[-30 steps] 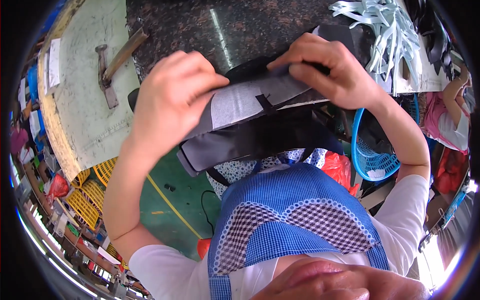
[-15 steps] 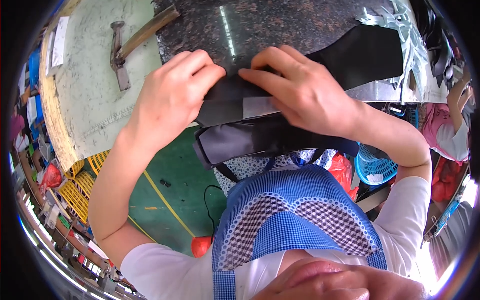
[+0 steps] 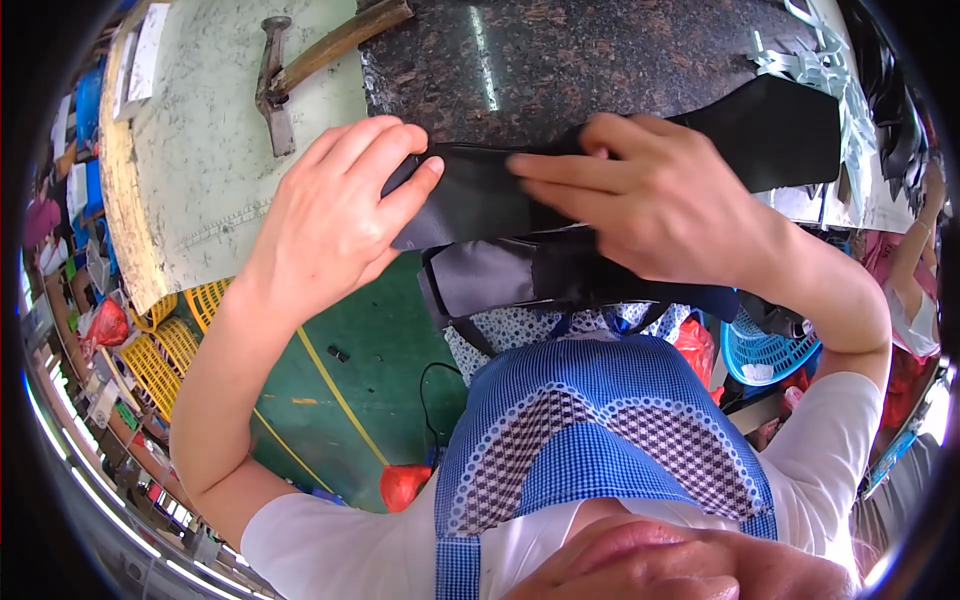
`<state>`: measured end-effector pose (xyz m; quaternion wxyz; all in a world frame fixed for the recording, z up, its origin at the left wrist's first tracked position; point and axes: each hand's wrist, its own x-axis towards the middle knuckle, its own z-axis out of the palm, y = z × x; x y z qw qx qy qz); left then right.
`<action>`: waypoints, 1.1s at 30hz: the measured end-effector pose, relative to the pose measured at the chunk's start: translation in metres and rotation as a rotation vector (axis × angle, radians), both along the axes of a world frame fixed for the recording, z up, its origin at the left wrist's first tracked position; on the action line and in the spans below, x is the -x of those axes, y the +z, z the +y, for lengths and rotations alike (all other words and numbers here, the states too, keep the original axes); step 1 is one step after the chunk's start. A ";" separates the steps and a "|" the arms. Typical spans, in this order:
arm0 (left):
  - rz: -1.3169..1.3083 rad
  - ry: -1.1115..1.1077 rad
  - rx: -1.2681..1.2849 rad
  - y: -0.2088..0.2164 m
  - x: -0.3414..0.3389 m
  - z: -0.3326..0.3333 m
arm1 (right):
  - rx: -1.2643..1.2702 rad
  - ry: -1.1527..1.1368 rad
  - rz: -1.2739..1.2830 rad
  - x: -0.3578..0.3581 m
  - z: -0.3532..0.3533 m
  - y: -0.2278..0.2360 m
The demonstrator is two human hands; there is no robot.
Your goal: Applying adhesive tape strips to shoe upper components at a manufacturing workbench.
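A long black sheet of smooth, leather-like material [image 3: 475, 205] lies along the near edge of a dark speckled stone slab [image 3: 600, 50]. My left hand [image 3: 340, 200] pinches its left end between thumb and fingers, where an edge is folded over. Two fingers of my right hand [image 3: 670, 195] stretch flat across the middle of the sheet; that hand is slightly blurred, and its palm hides part of the material. The wider end of the black material reaches out to the right beyond this hand. More black pieces [image 3: 485, 280] rest on my lap, below the table edge.
A hammer [image 3: 275, 90] with a wooden handle lies on the pale board at left. Pale strips [image 3: 830, 90] bunch up at far right. A blue basket [image 3: 765, 350] and yellow baskets [image 3: 155, 365] stand lower down. Another person's arm [image 3: 910, 235] shows at the right.
My right hand has flattened from a pinch into stretched fingers, moving right along the sheet. The left hand has shifted left to the sheet's end. The view has moved slightly.
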<state>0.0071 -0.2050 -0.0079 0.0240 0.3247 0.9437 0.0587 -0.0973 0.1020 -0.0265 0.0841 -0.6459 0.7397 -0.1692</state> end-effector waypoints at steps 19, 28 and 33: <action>0.765 -0.074 -0.401 0.071 0.214 0.115 | -0.094 -0.183 -0.189 -0.105 0.057 -0.062; 0.183 0.069 -0.685 0.075 0.265 0.037 | 0.383 -0.970 -0.519 -0.001 0.186 0.024; 1.032 0.105 -0.185 0.105 0.169 0.100 | 0.283 -1.408 0.174 0.070 0.231 0.002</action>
